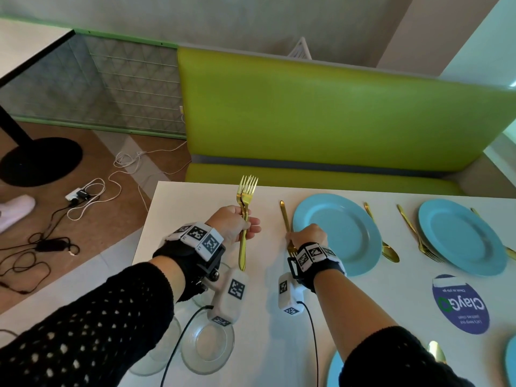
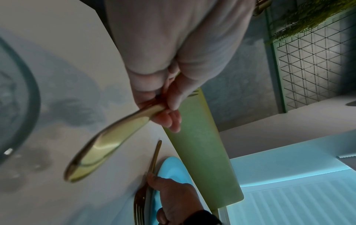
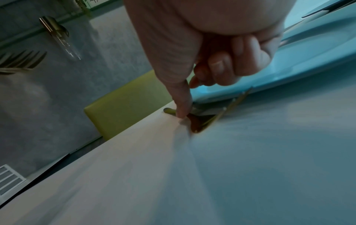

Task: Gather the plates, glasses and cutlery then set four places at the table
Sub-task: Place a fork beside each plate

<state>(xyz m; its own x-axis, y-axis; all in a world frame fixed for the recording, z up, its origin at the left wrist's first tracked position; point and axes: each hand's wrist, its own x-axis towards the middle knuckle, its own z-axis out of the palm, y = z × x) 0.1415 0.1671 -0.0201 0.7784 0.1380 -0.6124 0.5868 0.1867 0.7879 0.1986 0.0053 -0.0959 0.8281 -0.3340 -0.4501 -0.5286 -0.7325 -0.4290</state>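
My left hand (image 1: 245,222) grips two stacked gold forks (image 1: 243,213) by their handles, tines up, above the white table (image 1: 195,219). The left wrist view shows those handles (image 2: 108,143) sticking out below my curled fingers. My right hand (image 1: 305,236) is down on a third gold fork (image 1: 285,219) lying just left of a blue plate (image 1: 337,233). In the right wrist view its straight index finger (image 3: 182,112) presses on that fork (image 3: 212,118), with the other fingers curled in and holding nothing. A second blue plate (image 1: 460,236) has gold cutlery beside it.
A gold spoon (image 1: 384,238) and a gold fork (image 1: 418,238) lie between the two plates. Clear glass dishes (image 1: 208,342) sit under my left forearm. More blue plates (image 1: 335,370) show at the near edge. A green bench (image 1: 335,113) runs behind the table; cables (image 1: 83,196) lie on the floor.
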